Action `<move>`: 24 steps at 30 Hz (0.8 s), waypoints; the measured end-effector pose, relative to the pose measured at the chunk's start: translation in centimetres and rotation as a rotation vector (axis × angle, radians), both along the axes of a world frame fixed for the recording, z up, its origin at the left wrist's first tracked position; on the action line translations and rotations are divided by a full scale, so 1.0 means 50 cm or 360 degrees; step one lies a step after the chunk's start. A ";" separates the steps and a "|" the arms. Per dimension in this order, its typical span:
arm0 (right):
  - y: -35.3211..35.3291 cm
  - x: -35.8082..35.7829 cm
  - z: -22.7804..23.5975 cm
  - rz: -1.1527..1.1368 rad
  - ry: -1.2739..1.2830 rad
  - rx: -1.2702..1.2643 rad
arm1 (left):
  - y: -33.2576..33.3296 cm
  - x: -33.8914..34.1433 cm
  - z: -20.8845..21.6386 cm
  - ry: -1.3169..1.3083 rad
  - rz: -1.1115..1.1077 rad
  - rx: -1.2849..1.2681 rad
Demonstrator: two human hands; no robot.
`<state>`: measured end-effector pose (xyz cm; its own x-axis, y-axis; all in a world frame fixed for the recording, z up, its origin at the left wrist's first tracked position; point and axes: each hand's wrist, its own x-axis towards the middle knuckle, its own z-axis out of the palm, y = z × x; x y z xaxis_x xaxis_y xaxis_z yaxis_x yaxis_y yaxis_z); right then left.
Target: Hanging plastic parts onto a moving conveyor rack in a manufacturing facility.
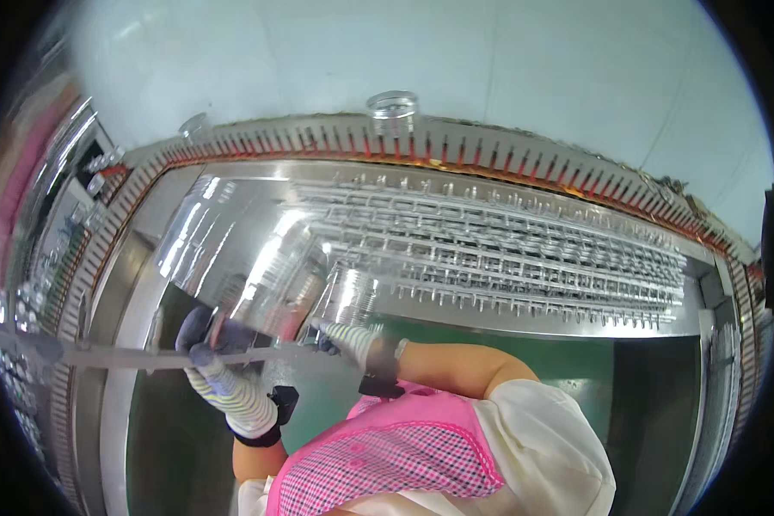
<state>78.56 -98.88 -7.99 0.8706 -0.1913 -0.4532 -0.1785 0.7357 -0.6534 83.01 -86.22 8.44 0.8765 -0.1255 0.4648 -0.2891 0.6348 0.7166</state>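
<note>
My left hand point(211, 340), in a striped glove with grey-coated fingers, is closed around a long grey bar point(142, 357) that runs level across my front and far out to the left. The bar is smeared by motion. Its right end reaches my right hand point(346, 340), gloved alike, whose curled fingers are partly hidden and seem closed on it. Just beyond the right hand is a clear ribbed cylinder point(354, 291). Long metal racks with short pins point(507, 245) lie stacked on the steel bench point(482, 322) to the right.
Red-based pins on a conveyor track point(525, 165) curve round the bench's far side and both ends. A clear jar point(394, 112) stands upside down on the track's far stretch, another jar point(195, 127) left of it. Clear, shiny sheeting point(224, 232) covers the bench's left part.
</note>
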 end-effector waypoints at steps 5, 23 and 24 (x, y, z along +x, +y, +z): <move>-0.149 -0.041 0.044 -0.0187 -0.0141 -0.0542 | -0.038 -0.072 0.016 -0.0186 0.0022 -0.0075; -1.374 -1.142 -0.145 -0.1617 0.1039 -0.1549 | -0.146 -0.294 -0.061 -0.0154 0.0719 -0.0104; -1.385 -1.132 -0.119 -0.1980 0.0925 -0.1336 | -0.171 -0.315 -0.050 -0.0155 0.0912 -0.0051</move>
<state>21.94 -168.14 -13.94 -0.2512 -0.9662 -0.0582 -0.1286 0.0929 -0.9873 67.26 -94.77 5.92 0.7535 0.3718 0.5422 -0.6564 0.3784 0.6526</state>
